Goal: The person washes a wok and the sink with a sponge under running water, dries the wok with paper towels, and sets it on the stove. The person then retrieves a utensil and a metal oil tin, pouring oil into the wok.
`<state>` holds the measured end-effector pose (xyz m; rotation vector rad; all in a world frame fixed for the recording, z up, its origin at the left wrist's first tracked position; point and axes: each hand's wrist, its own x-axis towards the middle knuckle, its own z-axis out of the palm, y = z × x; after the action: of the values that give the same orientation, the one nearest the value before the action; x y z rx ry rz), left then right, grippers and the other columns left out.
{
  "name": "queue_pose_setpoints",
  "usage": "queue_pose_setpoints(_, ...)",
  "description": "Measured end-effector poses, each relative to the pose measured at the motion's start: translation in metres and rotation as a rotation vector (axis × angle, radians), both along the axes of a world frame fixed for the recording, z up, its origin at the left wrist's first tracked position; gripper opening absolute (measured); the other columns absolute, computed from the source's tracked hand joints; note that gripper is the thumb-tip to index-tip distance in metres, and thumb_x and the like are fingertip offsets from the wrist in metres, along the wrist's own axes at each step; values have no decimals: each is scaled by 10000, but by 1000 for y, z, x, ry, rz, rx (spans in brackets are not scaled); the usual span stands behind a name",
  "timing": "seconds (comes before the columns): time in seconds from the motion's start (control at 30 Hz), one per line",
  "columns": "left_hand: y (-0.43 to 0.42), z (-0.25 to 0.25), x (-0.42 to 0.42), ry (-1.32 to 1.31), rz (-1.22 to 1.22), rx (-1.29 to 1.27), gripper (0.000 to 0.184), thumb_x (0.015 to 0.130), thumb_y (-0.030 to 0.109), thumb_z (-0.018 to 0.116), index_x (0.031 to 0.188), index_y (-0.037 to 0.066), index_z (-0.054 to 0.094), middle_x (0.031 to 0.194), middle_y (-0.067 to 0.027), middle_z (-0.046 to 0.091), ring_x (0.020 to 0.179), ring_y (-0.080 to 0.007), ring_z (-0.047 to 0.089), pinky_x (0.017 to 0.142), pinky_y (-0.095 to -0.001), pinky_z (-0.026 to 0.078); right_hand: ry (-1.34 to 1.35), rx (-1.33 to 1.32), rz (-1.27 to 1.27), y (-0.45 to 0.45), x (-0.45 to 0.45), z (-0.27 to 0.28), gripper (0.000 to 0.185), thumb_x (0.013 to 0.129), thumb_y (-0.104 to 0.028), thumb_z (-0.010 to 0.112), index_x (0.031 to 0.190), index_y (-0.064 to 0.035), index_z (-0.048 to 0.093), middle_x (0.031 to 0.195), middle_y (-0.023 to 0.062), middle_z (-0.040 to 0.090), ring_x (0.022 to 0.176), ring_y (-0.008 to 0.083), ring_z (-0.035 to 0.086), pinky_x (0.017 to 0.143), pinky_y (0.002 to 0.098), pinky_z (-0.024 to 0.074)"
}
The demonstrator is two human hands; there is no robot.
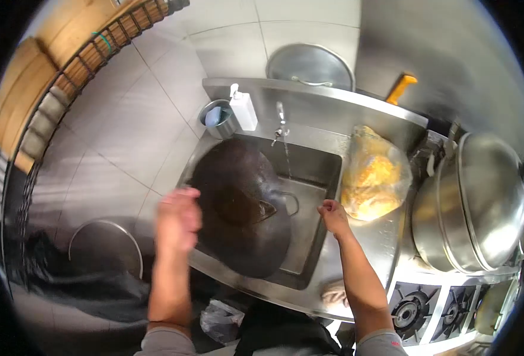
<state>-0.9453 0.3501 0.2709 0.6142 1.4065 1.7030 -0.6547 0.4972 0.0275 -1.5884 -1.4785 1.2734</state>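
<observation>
The dark wok (241,228) lies over the sink (309,243), with the running tap (281,127) at its one o'clock. To handle it well, I think I should steady both sides. My hands are apart: left hand (180,219) at nine o'clock, right hand (333,217) at three, off the loop handle (296,204). Blur hides the left's grip; whether the right pinches anything, I cannot tell.

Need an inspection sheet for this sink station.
Surface: rectangular stainless-steel sink, thin stream from silver metal tap.
Job items: large round dark wok over sink's left part.
Clutter: white plastic pump bottle; grey metal cup holding a blue item; clear plastic bag with yellow contents.
Hands: left hand blurred near wok's left rim, contact unclear; right hand near sink's right edge, fingers curled.
Cables: nothing seen.
Surroundings: black gas burners, large domed silver metal vessel.
</observation>
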Motion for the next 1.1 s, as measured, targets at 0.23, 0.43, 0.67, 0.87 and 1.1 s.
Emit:
queue_pose_setpoints(0.23, 100, -147, -2, 233, -72, -216, 236, 854, 94, 583, 636, 85, 492, 497, 19, 420, 403, -62, 355, 369, -237, 250, 208, -65, 78, 81, -127, 2, 388, 832, -214, 625, 1147, -7, 536, 950, 99, 637, 821, 234, 602, 738, 340, 476)
queue_pose_setpoints(0.43, 102, -211, -38, -263, 101, -250, 173, 806, 78, 551, 658, 66, 464, 462, -1, 354, 341, -103, 320, 332, -258, 217, 1213, -574, -241, 177, -224, -38, 375, 852, -223, 505, 1119, 36, 452, 1112, 210, 519, 950, 337, 553, 793, 414, 487)
queue_pose_setpoints(0.67, 79, -322, -57, -489, 221, -384, 148, 789, 143, 533, 680, 67, 468, 455, -16, 327, 333, -143, 322, 329, -282, 253, 1720, -339, -702, 208, -206, -45, 276, 867, -183, 428, 969, 74, 429, 991, 241, 518, 934, 391, 549, 910, 489, 468)
queue_pose_setpoints(0.87, 50, -490, -102, -58, 254, -981, 433, 838, 212, 540, 1199, -21, 492, 1136, -216, 546, 992, -313, 578, 791, -424, 489, 1481, -331, -389, 196, -173, 8, 233, 923, -141, 367, 1003, 58, 459, 1047, 220, 521, 934, 338, 551, 875, 455, 481)
queue_pose_setpoints(1.1, 90, -513, -105, 327, -51, -1140, 649, 836, 244, 598, 1348, -46, 324, 1364, -238, 388, 1279, -361, 362, 1051, -421, 320, 731, -292, -4, 129, -146, -15, 266, 936, -181, 459, 1051, 40, 554, 910, 135, 624, 781, 228, 636, 694, 333, 549)
